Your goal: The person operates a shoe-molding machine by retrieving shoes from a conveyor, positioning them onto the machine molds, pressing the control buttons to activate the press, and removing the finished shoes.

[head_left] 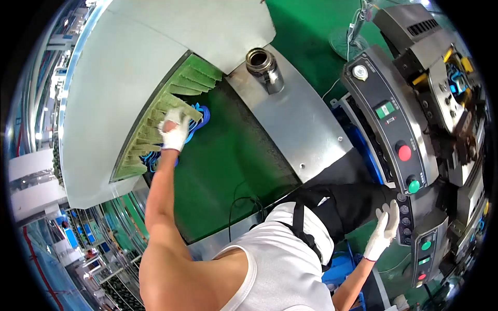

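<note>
Green flaps (194, 78) edge the curved opening in a pale panel (119, 72), with your gloved left hand (175, 129) against them; I cannot tell whether its fingers grip anything. Blue looped material (204, 116) shows just beside that hand, partly behind the flaps. Your gloved right hand (381, 236) is open, fingers extended, near a row of round controls (405, 220). Beside your right forearm sits a blue bin-like object (337, 267), its contents too unclear to name. Farther from you, a steel flask (272, 78) stands on a metal ledge (311, 129), mouth open, its inside unreadable. Beyond, a wire-ringed stand (346, 44) rests on the green floor (301, 31).
</note>
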The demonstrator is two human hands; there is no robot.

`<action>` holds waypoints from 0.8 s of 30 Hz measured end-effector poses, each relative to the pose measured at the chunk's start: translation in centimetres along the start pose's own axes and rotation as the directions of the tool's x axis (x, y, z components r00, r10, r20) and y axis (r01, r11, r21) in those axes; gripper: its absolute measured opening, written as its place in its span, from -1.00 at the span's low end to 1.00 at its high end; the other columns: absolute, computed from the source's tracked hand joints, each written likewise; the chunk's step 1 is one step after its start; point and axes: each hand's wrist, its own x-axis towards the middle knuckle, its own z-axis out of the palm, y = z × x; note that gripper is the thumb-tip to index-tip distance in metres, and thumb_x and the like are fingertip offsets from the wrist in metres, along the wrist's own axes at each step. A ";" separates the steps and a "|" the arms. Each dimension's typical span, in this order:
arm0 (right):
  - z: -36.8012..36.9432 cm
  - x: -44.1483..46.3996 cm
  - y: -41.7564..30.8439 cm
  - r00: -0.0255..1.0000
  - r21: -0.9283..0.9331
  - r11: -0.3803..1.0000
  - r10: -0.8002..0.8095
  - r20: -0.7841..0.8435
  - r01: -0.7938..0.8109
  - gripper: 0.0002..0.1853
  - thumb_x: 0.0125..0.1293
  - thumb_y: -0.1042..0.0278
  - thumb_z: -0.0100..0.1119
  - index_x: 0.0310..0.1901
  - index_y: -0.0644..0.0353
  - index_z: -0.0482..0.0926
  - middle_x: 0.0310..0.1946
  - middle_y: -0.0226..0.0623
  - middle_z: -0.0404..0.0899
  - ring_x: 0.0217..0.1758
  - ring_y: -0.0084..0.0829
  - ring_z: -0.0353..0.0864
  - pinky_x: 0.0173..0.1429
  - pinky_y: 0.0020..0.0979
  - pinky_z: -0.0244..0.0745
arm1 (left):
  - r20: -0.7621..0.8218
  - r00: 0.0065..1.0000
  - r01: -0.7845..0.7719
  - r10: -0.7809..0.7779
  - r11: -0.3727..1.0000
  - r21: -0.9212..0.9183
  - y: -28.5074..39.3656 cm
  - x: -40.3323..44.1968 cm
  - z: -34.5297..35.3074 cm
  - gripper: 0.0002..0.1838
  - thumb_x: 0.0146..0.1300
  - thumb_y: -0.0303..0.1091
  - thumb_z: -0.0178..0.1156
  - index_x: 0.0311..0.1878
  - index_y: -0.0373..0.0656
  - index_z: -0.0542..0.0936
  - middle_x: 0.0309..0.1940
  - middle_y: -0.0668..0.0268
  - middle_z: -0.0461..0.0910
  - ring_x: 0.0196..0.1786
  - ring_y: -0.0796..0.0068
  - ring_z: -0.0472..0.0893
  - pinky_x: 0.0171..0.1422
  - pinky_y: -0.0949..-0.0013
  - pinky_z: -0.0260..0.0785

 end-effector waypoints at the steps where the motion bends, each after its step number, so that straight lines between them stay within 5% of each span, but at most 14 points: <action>1: 0.1 0.1 -0.1 1.000 -0.012 1.000 0.001 0.011 -0.001 -0.49 0.70 0.37 0.02 0.55 0.40 0.32 0.56 -0.03 0.40 0.47 -0.14 0.55 0.46 -0.13 0.61 | -0.053 0.997 0.060 -0.061 0.998 -0.021 -2.9 0.3 0.4 -0.61 0.30 -0.12 0.40 0.04 -0.20 0.72 -0.03 -0.05 0.72 0.07 -0.15 0.68 0.20 -0.07 0.51; 4: -0.4 -0.3 -0.1 0.997 -0.160 0.987 0.026 0.077 -0.013 -0.47 0.69 0.37 0.04 0.56 0.40 0.31 0.57 -0.02 0.38 0.48 -0.13 0.54 0.47 -0.12 0.60 | 0.261 0.782 0.536 -0.566 0.825 0.182 -4.1 0.4 -1.5 -0.27 0.22 0.16 0.50 0.28 -0.20 0.67 0.21 -0.06 0.72 0.28 -0.14 0.68 0.40 -0.03 0.46; 5: -0.8 -0.7 -0.3 0.994 -0.192 0.981 0.058 0.090 -0.040 -0.47 0.69 0.37 0.05 0.57 0.40 0.30 0.57 -0.02 0.38 0.49 -0.12 0.53 0.48 -0.12 0.59 | 0.331 0.717 0.518 -0.614 0.786 0.336 -4.8 0.6 -0.8 -0.07 0.15 0.24 0.55 0.45 -0.19 0.56 0.37 -0.11 0.62 0.41 -0.15 0.60 0.51 -0.05 0.40; 6: -0.8 -0.8 -0.1 0.992 -0.215 0.975 0.081 0.099 -0.058 -0.46 0.69 0.36 0.05 0.58 0.40 0.29 0.57 -0.02 0.37 0.49 -0.12 0.53 0.48 -0.12 0.59 | 0.360 0.835 0.406 -0.416 0.908 0.109 -6.5 -0.3 0.6 0.05 0.11 0.19 0.59 0.57 -0.17 0.42 0.44 -0.16 0.53 0.48 -0.17 0.53 0.55 -0.10 0.36; 9: -1.4 -1.7 1.2 0.988 -0.176 0.980 0.117 0.104 -0.097 -0.46 0.69 0.38 0.05 0.58 0.38 0.29 0.57 -0.03 0.38 0.49 -0.12 0.53 0.49 -0.12 0.58 | 0.298 0.780 0.535 -0.551 0.833 0.142 -4.5 -0.3 2.5 0.22 -0.02 0.10 0.70 0.65 -0.13 0.26 0.52 -0.12 0.47 0.56 -0.18 0.43 0.62 -0.09 0.29; 12: -0.5 -1.3 0.6 0.987 -0.163 0.981 0.124 0.100 -0.107 -0.47 0.62 0.43 0.14 0.54 0.37 0.37 0.50 -0.02 0.46 0.40 -0.22 0.59 0.45 -0.24 0.56 | 0.278 0.828 0.514 -0.488 0.858 -0.024 -4.4 -1.0 2.8 0.08 0.01 0.09 0.65 0.56 -0.12 0.39 0.40 -0.10 0.59 0.46 -0.17 0.56 0.52 -0.08 0.39; 14: 0.8 -0.8 -0.8 0.982 -0.152 0.984 0.113 0.153 -0.090 -0.46 0.60 0.43 0.15 0.54 0.33 0.38 0.46 -0.01 0.50 0.41 -0.21 0.60 0.47 -0.23 0.53 | 0.184 0.930 0.352 -0.318 0.915 -0.197 -2.5 -2.4 2.3 -0.16 0.02 -0.03 0.65 0.33 -0.22 0.58 0.18 -0.07 0.73 0.24 -0.07 0.71 0.36 0.00 0.52; 18: 4.8 0.5 -4.9 0.948 -0.234 0.964 -0.047 0.314 0.125 -0.44 0.55 0.42 0.20 0.52 0.29 0.42 0.31 0.00 0.63 0.32 -0.23 0.68 0.42 -0.21 0.55 | 0.274 0.944 0.276 -0.182 0.893 -0.356 7.4 -6.6 2.2 -0.33 0.00 -0.13 0.64 0.14 -0.26 0.64 -0.01 0.02 0.73 0.06 0.02 0.74 0.24 0.10 0.56; 19: 5.9 0.6 -5.6 0.930 -0.192 0.973 -0.048 0.363 0.125 -0.43 0.52 0.42 0.25 0.51 0.29 0.43 0.30 0.01 0.64 0.30 -0.22 0.70 0.35 -0.21 0.60 | 0.346 0.922 0.295 -0.170 0.889 -0.349 9.3 -7.5 3.2 -0.31 -0.01 -0.13 0.65 0.15 -0.29 0.63 0.04 -0.01 0.71 0.11 0.03 0.72 0.27 0.10 0.55; 20: 7.0 0.7 -6.3 0.910 -0.149 0.981 -0.051 0.412 0.122 -0.42 0.48 0.41 0.29 0.49 0.29 0.45 0.28 0.02 0.65 0.27 -0.21 0.73 0.29 -0.21 0.64 | 0.195 0.975 0.178 -0.110 0.909 -0.377 10.2 -9.5 4.9 -0.25 -0.02 -0.17 0.68 0.22 -0.32 0.61 0.13 -0.03 0.69 0.19 0.04 0.70 0.33 0.09 0.53; 22: 9.1 0.7 -8.2 0.848 -0.163 0.950 -0.149 0.509 0.265 -0.40 0.42 0.41 0.37 0.45 0.30 0.48 0.29 0.03 0.65 0.23 -0.18 0.76 0.18 -0.20 0.71 | 0.196 0.975 0.191 -0.106 0.852 -0.488 12.2 -12.3 6.8 -0.06 -0.06 -0.18 0.73 0.40 -0.31 0.53 0.29 -0.04 0.63 0.34 0.05 0.64 0.48 0.13 0.47; 24: 10.9 0.6 -9.1 0.766 -0.020 0.935 -0.277 0.580 0.354 -0.40 0.36 0.35 0.43 0.40 0.32 0.52 0.36 0.07 0.59 0.33 -0.08 0.70 0.29 -0.16 0.68 | 0.281 0.945 0.298 -0.169 0.799 -0.522 13.1 -12.3 6.2 -0.04 -0.07 -0.17 0.74 0.41 -0.31 0.52 0.31 -0.05 0.63 0.37 0.06 0.63 0.50 0.14 0.46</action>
